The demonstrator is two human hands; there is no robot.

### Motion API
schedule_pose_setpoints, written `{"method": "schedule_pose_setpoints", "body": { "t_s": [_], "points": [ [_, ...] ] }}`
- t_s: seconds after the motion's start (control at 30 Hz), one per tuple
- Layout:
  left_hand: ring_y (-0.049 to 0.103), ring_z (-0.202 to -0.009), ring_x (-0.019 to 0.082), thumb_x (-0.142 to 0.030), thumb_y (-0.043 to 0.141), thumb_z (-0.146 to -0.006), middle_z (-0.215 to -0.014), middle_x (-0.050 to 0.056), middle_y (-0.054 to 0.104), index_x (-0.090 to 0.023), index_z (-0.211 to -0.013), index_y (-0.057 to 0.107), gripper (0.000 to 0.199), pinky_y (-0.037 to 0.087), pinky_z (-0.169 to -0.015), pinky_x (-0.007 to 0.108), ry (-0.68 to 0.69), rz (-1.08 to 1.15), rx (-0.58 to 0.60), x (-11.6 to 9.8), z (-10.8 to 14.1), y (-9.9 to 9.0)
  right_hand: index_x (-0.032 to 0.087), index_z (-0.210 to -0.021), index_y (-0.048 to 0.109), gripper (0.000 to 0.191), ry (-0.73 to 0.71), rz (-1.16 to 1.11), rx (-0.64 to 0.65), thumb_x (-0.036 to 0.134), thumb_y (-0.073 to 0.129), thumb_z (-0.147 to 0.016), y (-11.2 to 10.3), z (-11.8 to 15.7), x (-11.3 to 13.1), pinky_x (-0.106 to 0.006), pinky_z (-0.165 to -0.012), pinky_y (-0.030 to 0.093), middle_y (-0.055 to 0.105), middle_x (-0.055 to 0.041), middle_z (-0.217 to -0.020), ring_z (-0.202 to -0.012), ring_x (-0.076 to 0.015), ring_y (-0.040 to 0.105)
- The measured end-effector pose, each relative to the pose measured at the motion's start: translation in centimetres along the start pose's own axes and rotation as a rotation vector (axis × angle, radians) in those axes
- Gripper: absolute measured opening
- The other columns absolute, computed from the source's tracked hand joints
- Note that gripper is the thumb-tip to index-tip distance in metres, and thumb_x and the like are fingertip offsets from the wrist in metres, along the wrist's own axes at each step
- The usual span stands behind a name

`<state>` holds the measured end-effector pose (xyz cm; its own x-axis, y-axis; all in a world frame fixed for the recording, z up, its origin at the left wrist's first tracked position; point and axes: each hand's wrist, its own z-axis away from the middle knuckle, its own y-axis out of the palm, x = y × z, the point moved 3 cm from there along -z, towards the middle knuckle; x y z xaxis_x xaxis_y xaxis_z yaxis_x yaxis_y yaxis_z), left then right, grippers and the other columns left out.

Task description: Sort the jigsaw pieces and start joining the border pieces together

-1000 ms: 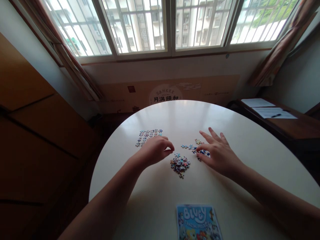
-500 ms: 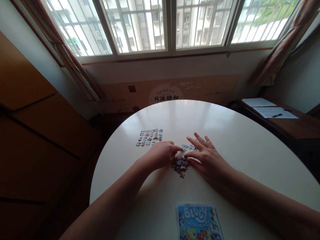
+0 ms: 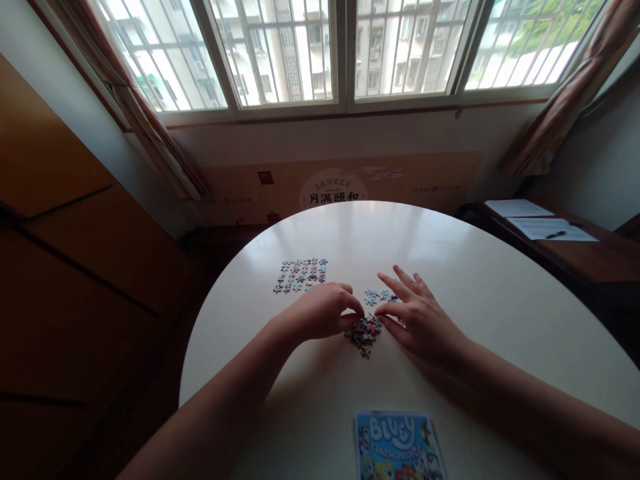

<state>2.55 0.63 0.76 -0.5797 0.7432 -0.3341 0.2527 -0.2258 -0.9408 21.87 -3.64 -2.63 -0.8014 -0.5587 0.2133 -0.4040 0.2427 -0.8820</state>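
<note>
Your white worktop (image 3: 480,280) shows its curved far edge; its near edge is cut off. Toward that near side lies the blue Bluey booklet (image 3: 395,433), its bottom cropped out. Your right hand (image 3: 425,320) comes in from the right, three fingers spread, index finger and thumb at the pile's right side; you can't tell whether that grip has a piece. Your left hand (image 3: 325,312) curls thumb and index finger over the pile's upper left, its grip too shadowed to tell if anything is pinched. Beyond it, nearer the far left edge, sit the rows of puzzle pieces (image 3: 301,275). The puzzle pile (image 3: 367,333) lies between your hands, pictures unreadable. The loose pieces (image 3: 379,295) are partly hidden behind your right fingers.
</note>
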Motion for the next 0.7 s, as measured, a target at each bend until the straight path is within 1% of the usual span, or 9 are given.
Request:
{"method": "schedule_pose_setpoints", "body": {
  "t_s": [0.07,0.23,0.37,0.5,0.6,0.7],
  "points": [
    [0.061,-0.069,0.013,-0.020,0.065,-0.085,-0.090,0.002,0.071,-0.029,-0.099,0.081,0.023,0.043,-0.067,0.027,-0.001,-0.003,0.016,-0.1,-0.1,0.1,0.028,-0.092,0.079,0.016,-0.002,-0.002,0.002,0.019,0.066,-0.089,0.0,0.0,0.0,-0.069,-0.115,0.028,0.050,-0.0082,-0.152,-0.149,-0.0385,0.029],
    [0.061,-0.071,0.014,-0.018,0.063,-0.086,-0.090,0.002,0.071,-0.032,-0.109,0.079,0.031,0.044,-0.067,0.027,-0.030,-0.011,0.046,-0.1,-0.2,0.2,0.032,-0.102,0.079,0.034,-0.010,-0.020,0.036,0.008,0.065,-0.083,0.2,0.1,-0.1,-0.068,-0.115,0.028,0.048,-0.0059,-0.154,-0.150,-0.0382,0.028],
    [0.063,-0.075,0.016,-0.016,0.062,-0.086,-0.093,0.004,0.072,-0.029,-0.114,0.077,0.034,0.045,-0.069,0.028,-0.060,-0.023,0.023,0.0,-0.3,0.2,0.035,-0.107,0.078,0.036,-0.008,0.010,0.057,0.010,0.067,-0.083,0.3,0.1,-0.3,-0.069,-0.115,0.028,0.048,-0.0054,-0.155,-0.149,-0.0398,0.029],
    [0.063,-0.073,0.016,-0.017,0.060,-0.088,-0.093,0.004,0.073,-0.028,-0.107,0.079,0.030,0.045,-0.068,0.028,-0.068,-0.029,-0.013,0.1,-0.2,0.2,0.033,-0.108,0.078,0.030,0.015,0.046,0.052,0.015,0.064,-0.089,0.3,0.3,-0.8,-0.071,-0.113,0.029,0.049,-0.0085,-0.153,-0.148,-0.0417,0.031],
    [0.062,-0.071,0.014,-0.016,0.060,-0.087,-0.091,0.002,0.073,-0.029,-0.104,0.080,0.029,0.045,-0.067,0.028,-0.045,-0.024,-0.007,0.1,-0.1,0.2,0.029,-0.106,0.078,0.029,0.023,0.055,0.021,0.012,0.061,-0.089,0.3,0.5,-1.3,-0.072,-0.111,0.031,0.050,-0.0112,-0.152,-0.147,-0.0428,0.032],
    [0.062,-0.070,0.014,-0.014,0.060,-0.086,-0.090,0.002,0.073,-0.029,-0.103,0.080,0.030,0.045,-0.067,0.028,-0.041,-0.027,-0.009,0.1,-0.1,0.1,0.026,-0.106,0.075,0.030,-0.010,0.003,-0.096,0.009,0.058,-0.088,-1.0,0.4,-1.3,-0.071,-0.111,0.033,0.053,-0.0121,-0.148,-0.145,-0.0406,0.035]
  ]
}}
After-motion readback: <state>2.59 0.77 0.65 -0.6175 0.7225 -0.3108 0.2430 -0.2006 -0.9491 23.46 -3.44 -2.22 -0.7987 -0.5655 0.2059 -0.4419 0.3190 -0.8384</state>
